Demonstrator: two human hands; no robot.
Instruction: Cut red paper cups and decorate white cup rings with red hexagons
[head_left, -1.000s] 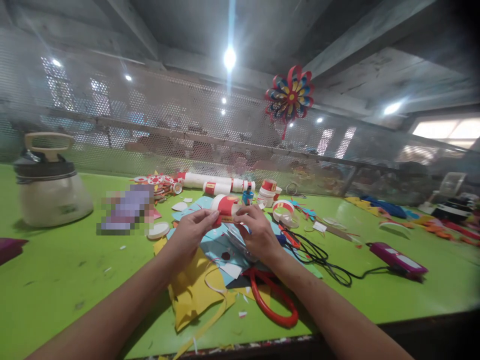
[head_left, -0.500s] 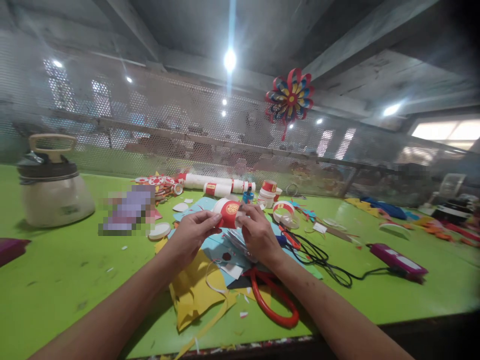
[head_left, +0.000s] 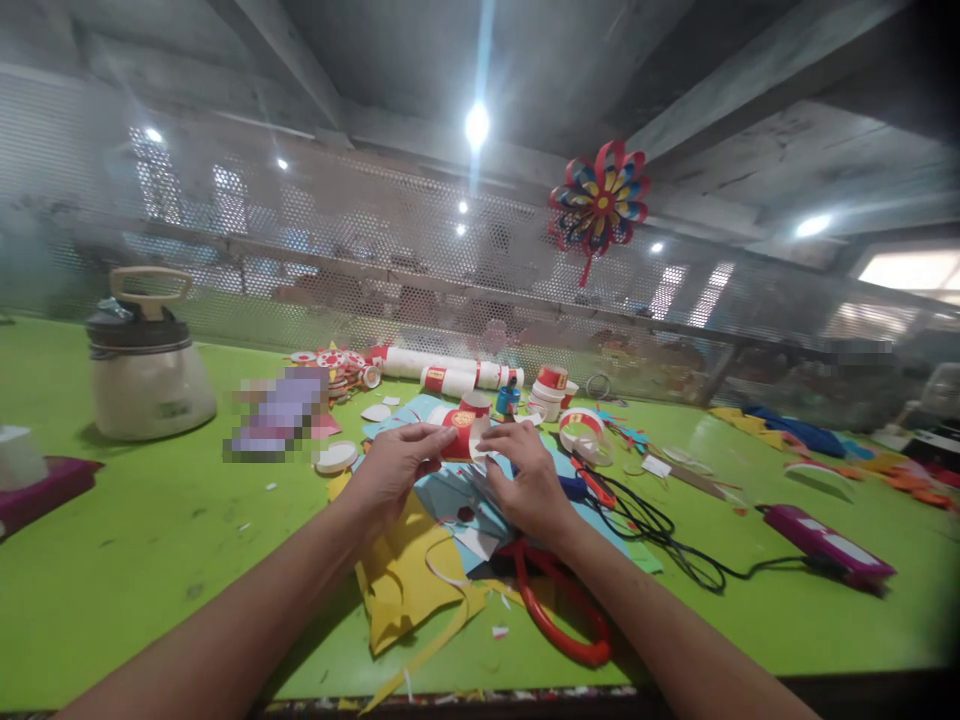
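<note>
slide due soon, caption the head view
Left hand holds a red-and-white roll, right hand at its end, over a green table.

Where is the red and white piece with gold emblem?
In the head view, the red and white piece is near the centre, over the blue sheets, its left end in the left hand and its other end by the right hand.

Flat yellow scraps (head_left: 405, 575) are littering a bright green worktop (head_left: 142, 560) in a craft workshop. A red-blue-yellow looped flower (head_left: 602, 203) is brightening a grey perforated metal screen (head_left: 345, 215).
</note>
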